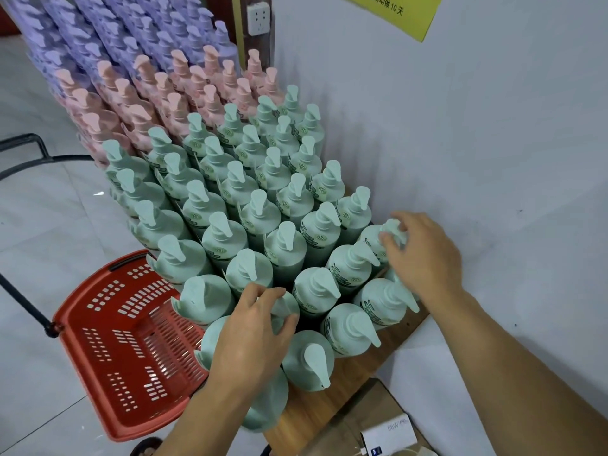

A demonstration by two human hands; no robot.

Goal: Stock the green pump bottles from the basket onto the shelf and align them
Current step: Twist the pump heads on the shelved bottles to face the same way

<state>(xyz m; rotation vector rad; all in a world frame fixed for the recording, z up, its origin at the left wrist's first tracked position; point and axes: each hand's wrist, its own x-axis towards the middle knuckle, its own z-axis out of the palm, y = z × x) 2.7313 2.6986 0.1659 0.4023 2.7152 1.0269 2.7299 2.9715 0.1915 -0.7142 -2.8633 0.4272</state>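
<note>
Wooden shelf edge: both hands gripping green pump bottles

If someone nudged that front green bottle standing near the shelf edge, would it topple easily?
Probably fairly easily: the front green bottle is tall with a pump on top, so likely top-heavy. It has bare wooden shelf in front and no neighbour there to catch it. Its smooth plastic looks stiff, perhaps slippery.

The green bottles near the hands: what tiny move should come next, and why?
Probably a small twist. The right hand pinches the pump head of a green bottle by the wall, the left hand holds a front bottle; the red basket looks empty, so only aligning remains.
</note>
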